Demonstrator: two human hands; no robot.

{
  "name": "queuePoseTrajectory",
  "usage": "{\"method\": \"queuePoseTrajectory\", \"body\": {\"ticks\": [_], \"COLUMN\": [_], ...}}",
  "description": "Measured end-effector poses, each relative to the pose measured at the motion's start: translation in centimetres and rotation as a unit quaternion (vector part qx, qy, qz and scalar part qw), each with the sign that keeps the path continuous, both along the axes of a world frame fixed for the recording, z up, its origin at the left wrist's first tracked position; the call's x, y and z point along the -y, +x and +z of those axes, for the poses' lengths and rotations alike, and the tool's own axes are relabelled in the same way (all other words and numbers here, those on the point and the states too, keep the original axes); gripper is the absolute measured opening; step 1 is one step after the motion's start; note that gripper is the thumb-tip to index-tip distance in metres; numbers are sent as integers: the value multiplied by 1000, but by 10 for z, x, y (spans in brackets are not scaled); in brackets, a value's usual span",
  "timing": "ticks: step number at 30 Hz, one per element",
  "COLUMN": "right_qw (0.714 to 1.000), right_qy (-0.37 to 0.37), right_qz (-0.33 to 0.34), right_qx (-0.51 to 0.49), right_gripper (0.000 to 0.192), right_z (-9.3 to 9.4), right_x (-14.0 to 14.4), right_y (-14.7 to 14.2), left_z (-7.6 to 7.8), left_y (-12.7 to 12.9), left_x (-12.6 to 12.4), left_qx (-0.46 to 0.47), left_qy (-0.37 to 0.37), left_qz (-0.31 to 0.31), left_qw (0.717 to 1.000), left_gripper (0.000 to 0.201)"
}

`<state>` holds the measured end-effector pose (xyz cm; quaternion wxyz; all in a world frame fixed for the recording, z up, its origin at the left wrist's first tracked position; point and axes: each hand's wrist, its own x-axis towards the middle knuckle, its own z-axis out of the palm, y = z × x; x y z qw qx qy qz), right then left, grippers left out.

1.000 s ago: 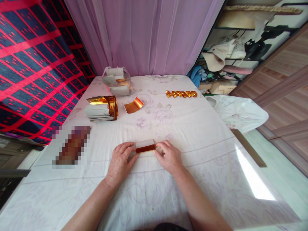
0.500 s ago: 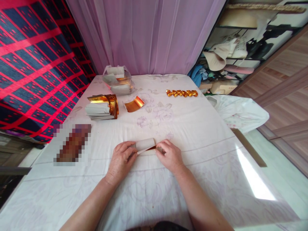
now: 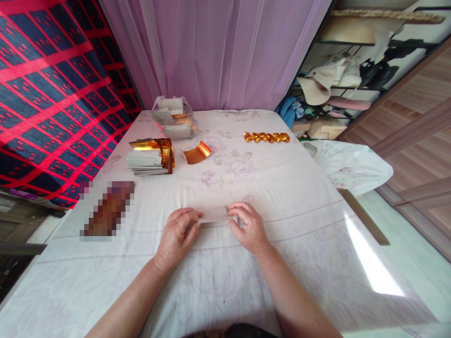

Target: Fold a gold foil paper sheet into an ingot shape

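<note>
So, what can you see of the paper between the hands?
The paper is a narrow, pale grey-white strip, plain and matte on the side that shows, running crosswise. The left hand holds its left end and the right hand its right end, hiding part of each. It looks folded, though the creases are unclear. Whether it rests on the floral tablecloth or just above it, I can't tell.

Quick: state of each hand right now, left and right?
Left hand: closed, holding the left end of a pale grey, rectangular paper strip.
Right hand: closed, holding the right end of that paper strip.
</note>
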<state>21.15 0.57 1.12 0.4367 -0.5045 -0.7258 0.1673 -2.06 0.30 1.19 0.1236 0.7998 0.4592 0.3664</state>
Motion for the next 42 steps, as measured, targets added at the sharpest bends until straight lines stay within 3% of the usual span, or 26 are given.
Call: {"method": "queuePoseTrajectory", "body": {"ticks": [6,14,25,35,42], "right_qw": [999,998,977,980,988], "right_qy": [23,-3,-125,-150,-123], "right_qz": [38,-28,-49,-44,-88], "right_qx": [-28,-54,-166,-125,-41], "right_gripper": [9,15,18,18,17], "right_z": [9,9,4,-3,-9], "right_x": [2,6,5,4,3], "right_y": [-2,-4,-10,-11,-13], "left_z": [-2,-5,0,-4,-1], "left_y": [-1,-2,-2,0,1], "left_x": [2,4,10,2,1], "left_qx": [29,32,86,15,-30], "left_qy": [0,-2,-98,-53,0], "left_qz": [6,19,14,48,29], "left_qw": [1000,999,991,997,999], "left_gripper": [12,21,24,16,13]}}
